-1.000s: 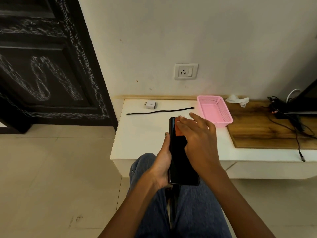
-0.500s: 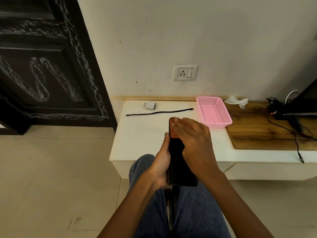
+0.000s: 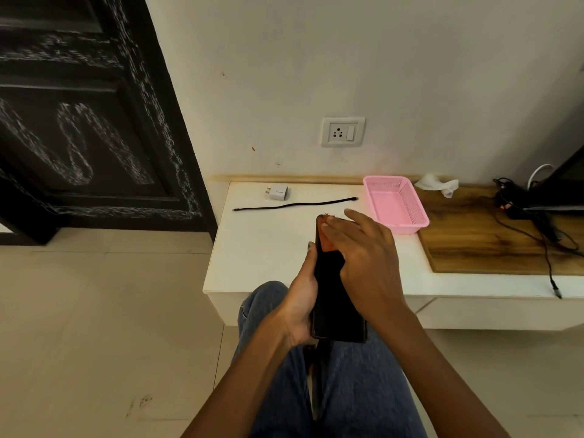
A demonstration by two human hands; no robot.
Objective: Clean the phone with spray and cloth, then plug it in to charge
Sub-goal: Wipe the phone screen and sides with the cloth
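The left hand [image 3: 300,298] grips the phone [image 3: 335,298] edgewise; the right hand [image 3: 363,254] presses an orange cloth [image 3: 327,243] flat against it above the tabletop [image 3: 268,248]. Pressing hard could lever the phone loose.

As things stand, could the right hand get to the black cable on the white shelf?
Probably yes. The right hand is pressing an orange cloth on the phone; the cable lies just beyond on the shelf, nothing between, but the cloth occupies it.

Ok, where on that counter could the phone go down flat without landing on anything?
The white top is bare between the black cable and its front edge, left of the phone. It is tighter at the back by the charger plug and pink basket. The wooden part is crowded with wires.
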